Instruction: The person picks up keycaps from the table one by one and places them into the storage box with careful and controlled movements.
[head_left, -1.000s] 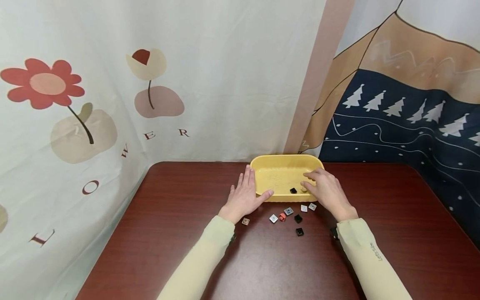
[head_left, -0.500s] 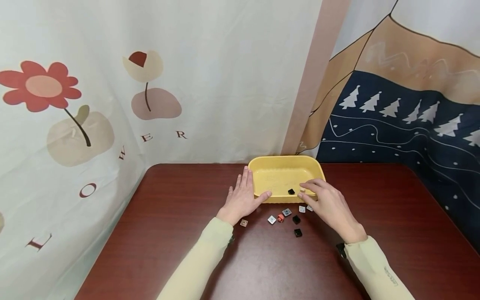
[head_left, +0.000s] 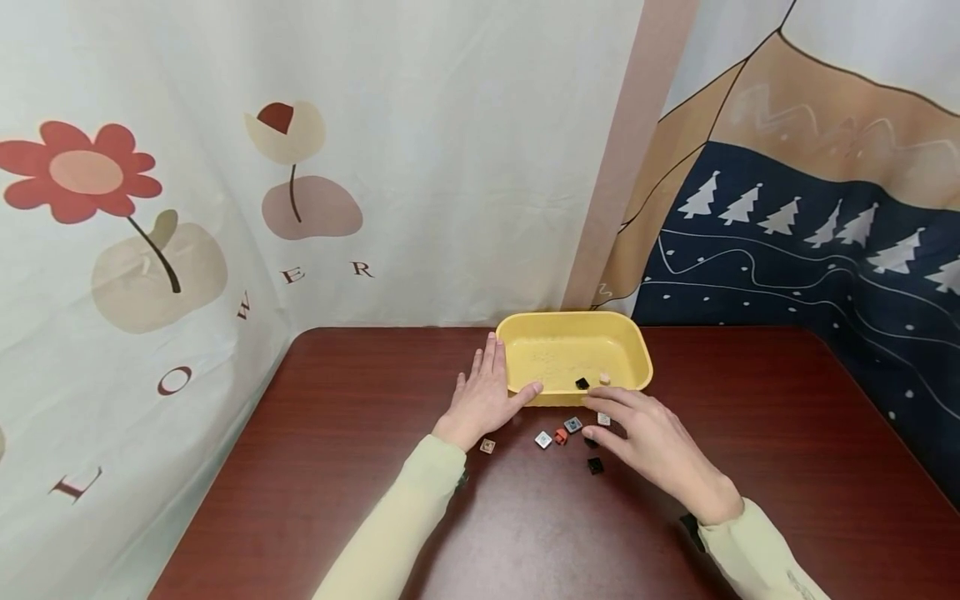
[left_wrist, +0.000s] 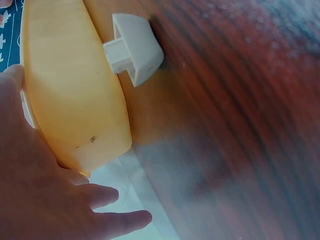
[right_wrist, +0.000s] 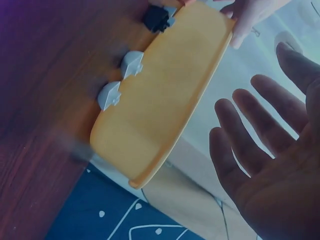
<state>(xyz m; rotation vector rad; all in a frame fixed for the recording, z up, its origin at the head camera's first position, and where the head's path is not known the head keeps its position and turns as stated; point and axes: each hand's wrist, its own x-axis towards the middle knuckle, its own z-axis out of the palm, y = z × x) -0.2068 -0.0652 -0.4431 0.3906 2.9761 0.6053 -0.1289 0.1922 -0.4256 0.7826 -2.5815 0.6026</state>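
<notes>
My left hand [head_left: 483, 398] lies along the left end of a yellow plastic bin [head_left: 570, 325], fingers straight, thumb at its front rim. A black keycap [head_left: 582, 383] and a beige keycap [head_left: 604, 379] are inside the bin. My right hand [head_left: 648, 433] hovers over the keycaps before the bin, fingers apart and holding nothing. Close to it are a white keycap [head_left: 603, 419], a grey keycap [head_left: 573, 425] and a black keycap [head_left: 591, 442], partly hidden by the thumb. In the right wrist view, pale keycaps [right_wrist: 132, 64] show stems and stand by the bin's front.
Farther left lie an orange-red keycap [head_left: 561, 436], a second white keycap [head_left: 543, 439] and a second beige keycap [head_left: 487, 446]. Another black keycap [head_left: 595, 465] is nearer me. The bin stands near the far edge of the dark red table [head_left: 360, 467], before a patterned curtain [head_left: 450, 167].
My right hand has drawn back from inside the bin to just in front of it. The beige keycap in the bin is now uncovered. The left hand stays at the bin's side.
</notes>
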